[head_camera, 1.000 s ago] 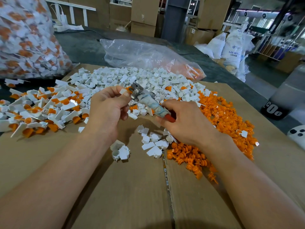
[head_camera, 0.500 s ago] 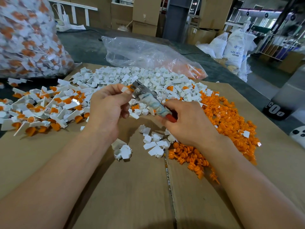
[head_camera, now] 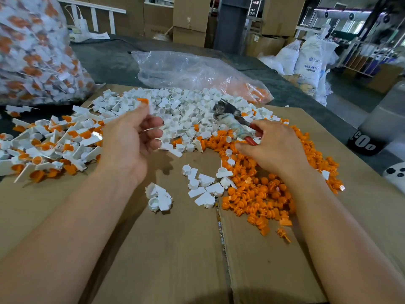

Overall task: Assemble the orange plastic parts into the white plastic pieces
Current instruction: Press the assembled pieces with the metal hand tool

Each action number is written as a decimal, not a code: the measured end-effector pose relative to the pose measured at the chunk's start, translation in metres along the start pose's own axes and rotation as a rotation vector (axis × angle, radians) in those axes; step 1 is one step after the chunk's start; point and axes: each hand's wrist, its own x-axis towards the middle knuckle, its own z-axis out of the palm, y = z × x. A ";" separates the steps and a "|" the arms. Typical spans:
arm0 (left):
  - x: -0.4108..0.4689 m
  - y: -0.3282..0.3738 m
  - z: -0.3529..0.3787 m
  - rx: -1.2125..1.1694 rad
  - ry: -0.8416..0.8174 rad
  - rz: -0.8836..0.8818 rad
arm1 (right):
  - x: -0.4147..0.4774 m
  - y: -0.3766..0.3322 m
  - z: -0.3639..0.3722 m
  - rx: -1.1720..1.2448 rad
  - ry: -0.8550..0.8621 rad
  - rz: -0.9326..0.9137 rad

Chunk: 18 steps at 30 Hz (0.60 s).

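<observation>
Where brown cardboard (head_camera: 164, 260) covers the dark table (head_camera: 109, 60), one seam runs down to six o'clock. Two hands work above it: the left hand (head_camera: 129, 145) pinches one white-and-orange piece (head_camera: 143, 102) between thumb and forefinger, and the right hand (head_camera: 276, 148) curls round one tool (head_camera: 235, 125). Three heaps lie there: orange parts (head_camera: 263, 194) at three o'clock, white pieces (head_camera: 175, 106) at twelve, assembled pieces (head_camera: 54, 145) at nine. Two clear bags sit beyond, a stuffed bag (head_camera: 32, 58) at ten and a slack bag (head_camera: 186, 71) at twelve. Cartons (head_camera: 190, 18) and white sacks (head_camera: 311, 60) line the room.

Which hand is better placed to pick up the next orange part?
Right. The right hand is over the orange pile, though gripping the tool; the left hand, farther off, holds a finished piece at its fingertips.
</observation>
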 end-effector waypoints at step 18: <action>0.017 0.014 -0.019 -0.022 0.207 -0.054 | 0.011 0.027 0.000 -0.112 -0.159 0.200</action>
